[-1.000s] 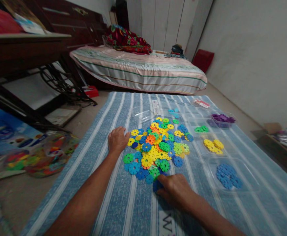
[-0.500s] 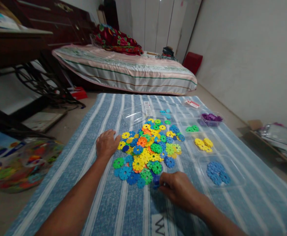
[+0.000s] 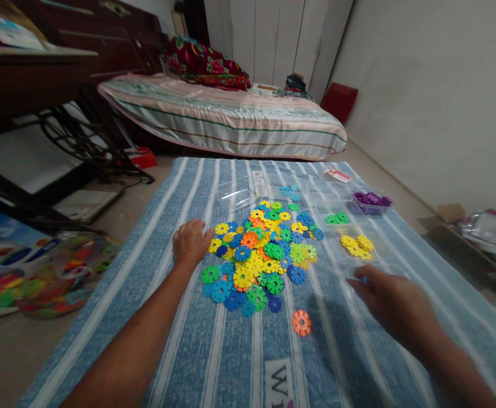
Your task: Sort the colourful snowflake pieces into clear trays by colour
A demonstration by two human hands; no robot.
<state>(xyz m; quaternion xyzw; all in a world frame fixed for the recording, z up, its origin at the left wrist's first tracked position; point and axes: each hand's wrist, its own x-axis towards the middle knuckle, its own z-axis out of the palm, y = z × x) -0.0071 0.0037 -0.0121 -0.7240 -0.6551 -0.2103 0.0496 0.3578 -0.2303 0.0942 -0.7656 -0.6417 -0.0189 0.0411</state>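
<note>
My left hand [image 3: 189,242] rests open on the cloth at the left edge of a pile of notched plastic discs [image 3: 254,263], its thumb close to the yellow ones. My right hand [image 3: 394,300] hovers over the clear tray at the near right, fingers pinched. A bit of blue disc [image 3: 364,279] shows at its fingertips, and the hand hides most of that tray. The pile mixes yellow, green, blue and orange discs. On the cloth in front of it, a lone orange disc [image 3: 301,322] lies flat.
Clear trays along the right hold yellow discs [image 3: 357,247], green discs [image 3: 336,218] and purple discs [image 3: 372,199]. Light blue discs [image 3: 290,191] sit behind the pile, near a clear lid [image 3: 239,195]. A bed [image 3: 230,124] stands beyond the striped cloth [image 3: 158,221].
My right hand has moved right, from the near edge of the pile to over the near-right tray. The orange disc now shows on the cloth. My left hand stays beside the pile.
</note>
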